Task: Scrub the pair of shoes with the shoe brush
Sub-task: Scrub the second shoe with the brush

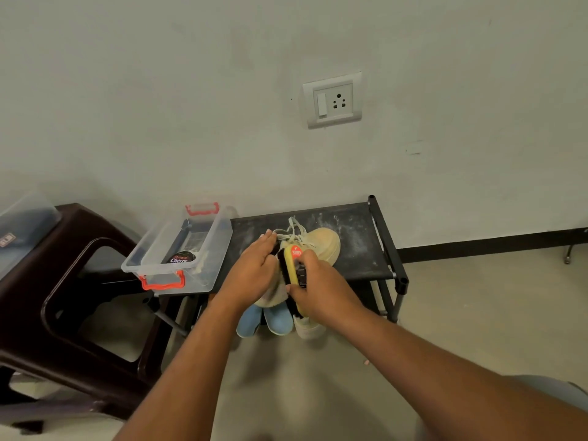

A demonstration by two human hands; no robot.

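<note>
Sitting leftmost, a clear box holds a polish tin. The left grip lies flat, fingers straight, on the near tan shoe. The shoe brush, bristles seemingly against that shoe, is clasped in the curled right grip. The second tan shoe lies just beyond, on the dusty surface. A hard stroke could shove the lightly pinned shoe off the front edge.

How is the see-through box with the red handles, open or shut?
Open. The clear box has no lid on top, so you can look straight down into it and see the round polish tin inside.
</note>
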